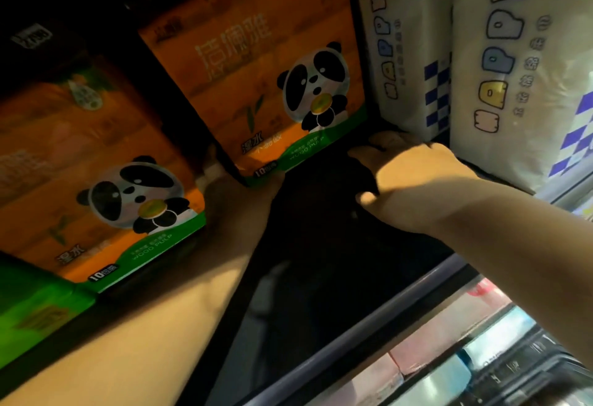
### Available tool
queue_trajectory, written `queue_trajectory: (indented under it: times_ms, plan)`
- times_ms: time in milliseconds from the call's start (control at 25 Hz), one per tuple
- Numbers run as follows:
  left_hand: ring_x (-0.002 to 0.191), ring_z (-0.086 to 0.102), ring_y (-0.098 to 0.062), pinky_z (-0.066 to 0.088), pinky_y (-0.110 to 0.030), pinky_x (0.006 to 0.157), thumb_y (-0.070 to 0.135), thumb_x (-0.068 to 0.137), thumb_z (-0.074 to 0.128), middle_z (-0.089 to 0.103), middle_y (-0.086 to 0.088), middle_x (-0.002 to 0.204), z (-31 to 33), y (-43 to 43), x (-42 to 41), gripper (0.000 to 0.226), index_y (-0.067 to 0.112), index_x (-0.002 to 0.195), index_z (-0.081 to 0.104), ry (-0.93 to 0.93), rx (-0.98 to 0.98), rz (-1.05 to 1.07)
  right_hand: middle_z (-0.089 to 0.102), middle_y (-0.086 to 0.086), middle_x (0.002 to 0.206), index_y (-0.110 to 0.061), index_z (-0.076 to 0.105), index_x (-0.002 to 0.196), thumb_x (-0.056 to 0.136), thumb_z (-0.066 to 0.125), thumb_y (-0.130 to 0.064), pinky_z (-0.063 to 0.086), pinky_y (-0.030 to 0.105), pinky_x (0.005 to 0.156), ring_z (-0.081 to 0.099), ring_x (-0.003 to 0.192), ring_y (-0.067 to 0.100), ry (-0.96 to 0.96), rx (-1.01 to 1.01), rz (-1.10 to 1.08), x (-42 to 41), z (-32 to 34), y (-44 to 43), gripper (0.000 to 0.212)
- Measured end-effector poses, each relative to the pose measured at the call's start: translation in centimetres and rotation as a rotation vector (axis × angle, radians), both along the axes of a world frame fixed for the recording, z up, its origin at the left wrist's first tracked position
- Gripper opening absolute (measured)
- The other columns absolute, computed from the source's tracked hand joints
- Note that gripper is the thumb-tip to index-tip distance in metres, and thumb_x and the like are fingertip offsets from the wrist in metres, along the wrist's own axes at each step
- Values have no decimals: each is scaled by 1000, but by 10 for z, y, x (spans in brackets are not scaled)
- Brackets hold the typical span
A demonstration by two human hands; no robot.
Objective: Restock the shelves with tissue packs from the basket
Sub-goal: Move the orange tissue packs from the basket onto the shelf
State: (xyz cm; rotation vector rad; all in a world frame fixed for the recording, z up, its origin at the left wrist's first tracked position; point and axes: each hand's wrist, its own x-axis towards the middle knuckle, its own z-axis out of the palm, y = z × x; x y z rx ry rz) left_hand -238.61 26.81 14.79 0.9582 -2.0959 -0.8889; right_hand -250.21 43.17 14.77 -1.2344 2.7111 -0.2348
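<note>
Gripping the lower left corner of an upright orange plastic-wrapped tissue pack with a panda print [256, 62]: left hand [239, 195], in shadow, fingers curled behind the pack's edge. Right hand [414, 178] palm down, fingers loosely spread, holding nothing, over the dark shelf board [321, 229] in the gap between that pack and two white plastic-wrapped packs lettered HAPPY [513, 84]. On the same shelf, to the left: second orange panda pack [96, 165], tilted, beside a green pack [35, 306]. Below a grey front rail [369, 319]: blurred pink and pale blue packs [417, 354]; their container not discernible.
</note>
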Motion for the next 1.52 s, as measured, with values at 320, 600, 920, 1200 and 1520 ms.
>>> queue_trajectory:
  times_ms: [320,600,920,1200,1520]
  plan:
    - [125,26,10,22,-12,98,53,81,61,30,30,143,20,111,69,76,50,145,20,-423,-365,-451,57,12,128,-26,58,126,84,60,-46,32,62,103,48,126,38,241,-484,-308,75,-20,82,47]
    - [145,27,-21,30,-48,114,59,77,66,37,1,153,-44,190,65,82,19,145,42,-467,-433,-775,55,3,128,-32,60,124,77,60,-46,30,59,103,38,133,33,120,-431,-568,142,-81,194,48]
    - [131,44,-28,26,-33,114,35,81,62,52,-8,137,-169,276,78,59,15,136,49,-410,-354,-946,55,9,129,-26,60,126,78,56,-45,34,58,97,44,127,36,-5,-90,-721,177,-194,296,52]
    - [138,34,-30,33,-42,112,39,82,68,34,-12,150,-301,294,85,80,15,149,31,-780,-226,-1005,47,13,138,-23,50,136,82,64,-44,35,52,100,41,127,37,-260,43,-792,191,-306,322,60]
    - [143,23,-33,27,-44,113,50,82,69,17,-14,156,-399,266,101,99,15,153,10,-1170,25,-883,26,9,153,-26,18,151,82,62,-59,27,52,112,26,139,33,-593,237,-819,202,-398,330,89]
